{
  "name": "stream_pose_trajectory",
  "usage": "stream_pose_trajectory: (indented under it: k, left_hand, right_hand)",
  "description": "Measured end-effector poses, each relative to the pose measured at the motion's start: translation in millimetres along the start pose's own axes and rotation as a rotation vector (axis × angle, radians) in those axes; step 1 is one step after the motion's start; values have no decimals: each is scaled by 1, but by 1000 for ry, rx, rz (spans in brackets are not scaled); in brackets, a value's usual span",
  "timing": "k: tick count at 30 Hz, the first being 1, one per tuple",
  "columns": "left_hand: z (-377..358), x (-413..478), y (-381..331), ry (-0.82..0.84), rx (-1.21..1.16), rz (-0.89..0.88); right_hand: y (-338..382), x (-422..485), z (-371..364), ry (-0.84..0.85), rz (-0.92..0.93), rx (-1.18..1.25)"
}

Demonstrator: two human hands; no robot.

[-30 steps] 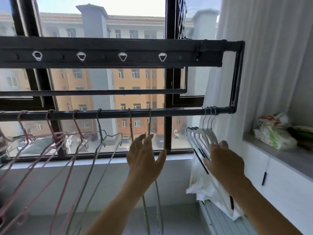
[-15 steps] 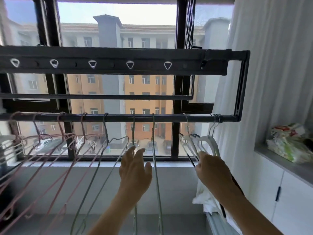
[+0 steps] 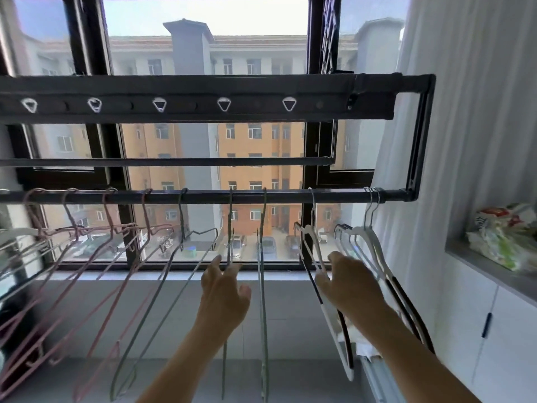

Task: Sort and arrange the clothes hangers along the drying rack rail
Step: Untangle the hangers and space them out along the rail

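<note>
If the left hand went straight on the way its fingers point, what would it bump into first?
Probably the thin grey wire hanger hanging edge-on just beyond the left hand; depth is unclear.

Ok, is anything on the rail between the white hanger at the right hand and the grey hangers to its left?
Nothing visible. The rail is bare between the white hanger that the right hand pinches and the nearest grey hanger. The left hand is lower down, below the rail, beyond that grey hanger.
</note>
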State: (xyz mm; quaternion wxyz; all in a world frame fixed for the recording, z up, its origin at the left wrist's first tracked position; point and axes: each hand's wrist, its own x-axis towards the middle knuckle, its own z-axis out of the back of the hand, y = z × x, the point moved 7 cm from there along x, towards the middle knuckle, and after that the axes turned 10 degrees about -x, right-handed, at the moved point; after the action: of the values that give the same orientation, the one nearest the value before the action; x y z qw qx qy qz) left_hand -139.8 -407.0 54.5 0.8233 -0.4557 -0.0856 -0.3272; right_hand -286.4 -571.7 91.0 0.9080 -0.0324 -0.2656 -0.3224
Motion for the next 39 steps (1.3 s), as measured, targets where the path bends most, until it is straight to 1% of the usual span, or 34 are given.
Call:
stream_pose_trajectory:
  k: [2, 3, 4, 6, 9, 13, 17, 33, 39]
  left_hand:
    - [1, 2, 2, -5, 7, -12]
    - [0, 3, 2, -7, 8, -17]
    - [0, 3, 3, -9, 9, -22]
    - [-3, 4, 3, -10, 16, -31]
    - [-8, 5, 2, -1, 17, -43]
    - [-15, 8, 2, 3, -3, -32]
    - [-21, 10, -1, 29, -12, -67]
    - [-24, 14, 3, 57, -54, -87]
    - [-20, 16, 11, 75, -120, -12]
  right_hand:
    - [-18, 2, 22, -132, -39, -18]
    - [-29, 3, 32, -198, -69, -67]
    - [-42, 4, 39, -228, -106, -127]
    - [-62, 5, 40, -188, -174, -247]
    - [-74, 5, 28, -75, -195, -340]
    - [-79, 7, 21, -50, -201, -380]
    - [-79, 9, 16, -43, -202, -419]
    - [-44, 22, -2, -26, -136, -342]
    - [-44, 21, -4, -33, -144, -355]
